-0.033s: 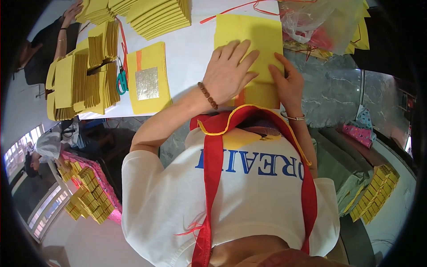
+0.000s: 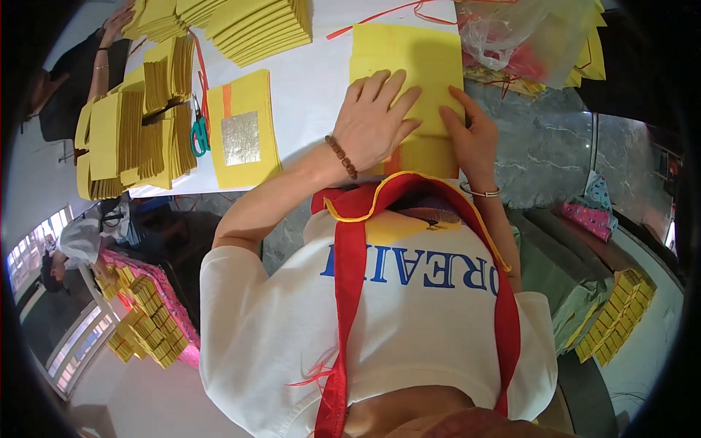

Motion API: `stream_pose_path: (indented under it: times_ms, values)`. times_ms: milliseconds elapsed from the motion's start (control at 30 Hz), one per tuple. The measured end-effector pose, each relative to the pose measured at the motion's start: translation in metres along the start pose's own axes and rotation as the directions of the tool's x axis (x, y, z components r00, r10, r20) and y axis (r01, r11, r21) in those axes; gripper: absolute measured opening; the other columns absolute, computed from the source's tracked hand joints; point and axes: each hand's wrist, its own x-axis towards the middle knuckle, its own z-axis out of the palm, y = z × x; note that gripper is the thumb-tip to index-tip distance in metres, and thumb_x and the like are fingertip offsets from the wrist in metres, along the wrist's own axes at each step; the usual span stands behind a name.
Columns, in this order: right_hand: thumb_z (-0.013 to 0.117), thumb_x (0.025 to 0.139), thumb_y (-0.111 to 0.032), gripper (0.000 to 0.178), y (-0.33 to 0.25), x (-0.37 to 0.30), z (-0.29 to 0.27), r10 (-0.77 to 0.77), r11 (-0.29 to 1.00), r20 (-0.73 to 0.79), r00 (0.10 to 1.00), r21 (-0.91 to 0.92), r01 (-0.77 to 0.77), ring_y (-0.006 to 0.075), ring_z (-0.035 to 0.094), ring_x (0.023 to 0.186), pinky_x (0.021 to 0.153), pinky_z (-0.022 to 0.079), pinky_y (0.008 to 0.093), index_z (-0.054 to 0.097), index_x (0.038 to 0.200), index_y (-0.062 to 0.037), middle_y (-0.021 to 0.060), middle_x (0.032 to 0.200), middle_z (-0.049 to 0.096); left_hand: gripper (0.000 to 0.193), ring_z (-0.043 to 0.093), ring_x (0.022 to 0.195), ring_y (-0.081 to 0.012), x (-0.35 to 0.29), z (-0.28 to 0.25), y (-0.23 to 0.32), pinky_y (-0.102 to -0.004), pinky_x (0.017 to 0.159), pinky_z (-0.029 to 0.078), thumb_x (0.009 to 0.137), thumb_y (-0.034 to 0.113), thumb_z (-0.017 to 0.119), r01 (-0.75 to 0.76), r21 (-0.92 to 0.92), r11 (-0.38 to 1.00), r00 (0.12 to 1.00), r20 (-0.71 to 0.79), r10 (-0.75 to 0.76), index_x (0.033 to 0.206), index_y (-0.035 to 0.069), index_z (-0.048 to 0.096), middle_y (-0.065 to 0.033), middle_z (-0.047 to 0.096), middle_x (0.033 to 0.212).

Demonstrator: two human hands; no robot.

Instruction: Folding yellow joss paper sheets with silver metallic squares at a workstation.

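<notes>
Yellow paper (image 2: 431, 66) lay toward one o'clock on white counter (image 2: 307, 87). Left hand (image 2: 372, 120) rested palm-down across it, fingers loosely spread, gripping nothing. Right hand (image 2: 476, 139) sat at paper's three-o'clock edge, thumb and forefinger parted; from my spot, couldn't tell whether they had hold of it. Toward ten o'clock: yellow stack bearing silver square (image 2: 241, 137), teal-handled scissors (image 2: 199, 136) just beside.
</notes>
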Motion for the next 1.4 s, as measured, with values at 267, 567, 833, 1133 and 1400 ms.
stream_pose_path:
  times_ms: [267, 567, 833, 1133, 1400]
  values:
    - [0.067, 0.076, -0.029, 0.047, -0.011, -0.025, -0.007, -0.322, 0.751, -0.034, 0.946, -0.617, 0.234, 0.0207, 0.051, 0.114, 0.094, 0.036, 0.0440, 0.057, 0.119, -0.0122, 0.0105, 0.127, 0.051, 0.048, 0.036, 0.120, -0.0295, -0.008, 0.015, -0.006, -0.0422, 0.096, 0.029, 0.083, 0.032, 0.055, -0.002, 0.056, 0.998, 0.999, 0.046, -0.001, 0.126, 0.012, 0.045, -0.0126, 0.039, 0.132]
    - [0.053, 0.083, -0.043, 0.052, 0.010, -0.042, -0.008, -0.416, 0.539, 0.407, 0.813, -0.610, 0.581, 0.0238, 0.031, 0.131, 0.102, 0.017, 0.0582, 0.049, 0.126, -0.0155, 0.0029, 0.139, 0.038, 0.055, 0.037, 0.118, -0.0313, -0.006, 0.011, -0.008, -0.0431, 0.095, 0.030, 0.081, 0.038, 0.057, -0.041, 0.083, 0.996, 0.998, 0.043, 0.038, 0.126, 0.010, 0.045, -0.0153, 0.039, 0.132]
    - [0.045, 0.092, -0.027, 0.042, -0.008, -0.024, -0.039, -0.087, 0.965, 0.360, 0.929, 0.262, -0.011, 0.0230, 0.039, 0.125, 0.104, 0.027, 0.0359, 0.048, 0.125, -0.0015, 0.0106, 0.132, 0.047, 0.056, 0.051, 0.098, -0.0329, -0.002, 0.013, 0.008, -0.0370, 0.075, 0.044, 0.074, 0.030, 0.058, -0.201, 0.471, 0.859, 0.979, 0.089, 0.181, 0.119, -0.004, 0.049, -0.0257, 0.052, 0.113]
    - [0.036, 0.097, -0.023, 0.036, -0.003, -0.009, -0.045, -0.076, 0.982, 0.030, 0.997, 0.174, 0.070, 0.0188, 0.050, 0.112, 0.097, 0.035, 0.0327, 0.054, 0.117, 0.0007, 0.0101, 0.117, 0.056, 0.045, 0.062, 0.075, -0.0288, 0.026, -0.086, -0.069, -0.0382, 0.062, 0.051, 0.070, 0.009, 0.059, -0.083, -0.118, 0.989, 0.972, -0.227, 0.055, 0.115, 0.009, 0.056, -0.0127, 0.065, 0.088]
    - [0.039, 0.096, -0.026, 0.037, 0.004, -0.014, -0.032, -0.049, 0.986, 0.013, 0.999, 0.161, 0.047, 0.0190, 0.055, 0.102, 0.090, 0.041, 0.0331, 0.056, 0.114, 0.0008, 0.0105, 0.108, 0.061, 0.052, 0.055, 0.100, -0.0261, 0.016, -0.087, -0.276, -0.0414, 0.083, 0.044, 0.076, 0.008, 0.059, 0.166, 0.368, 0.915, 0.984, -0.116, -0.132, 0.125, 0.019, 0.047, -0.0047, 0.059, 0.113]
